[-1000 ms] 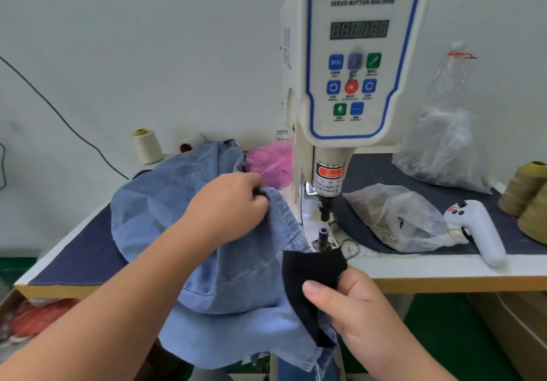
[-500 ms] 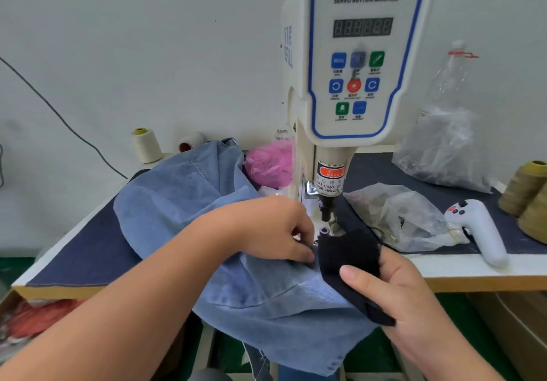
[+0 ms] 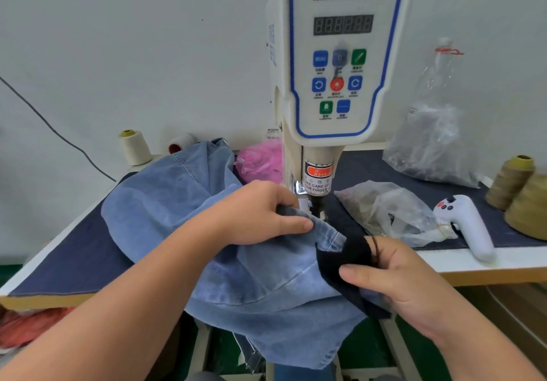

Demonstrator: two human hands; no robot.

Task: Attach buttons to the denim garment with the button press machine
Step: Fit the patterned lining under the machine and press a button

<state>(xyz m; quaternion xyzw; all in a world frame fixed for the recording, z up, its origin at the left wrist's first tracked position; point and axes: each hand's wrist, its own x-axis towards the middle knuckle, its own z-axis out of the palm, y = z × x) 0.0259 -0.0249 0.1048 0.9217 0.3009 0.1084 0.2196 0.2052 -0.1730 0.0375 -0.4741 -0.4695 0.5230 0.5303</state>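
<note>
I see two hands on one denim garment, which is piled over the left part of the table and hangs off its front edge. Left hand grips a fold of the denim edge right beside the press head, fingers curled over the cloth and thumb stretched along it. Right hand pinches one black fabric piece between thumb and fingers, and that piece lies against the denim's right edge just in front of the press. One button machine stands mid-table, white with blue trim, one dark display and eight coloured keys on its panel, a warning label on the ram. The ram tip sits just above the cloth next to my left fingers; I can't tell if it touches. Thread cones I count: two at back left, one cream cone upright and one lying spool half hidden by denim, plus two olive cones at the right edge. Bags: one pink bag behind the denim, two clear bags right of the machine, the far one under one clear bottle. One white controller lies near the front edge, beside the nearer bag
</note>
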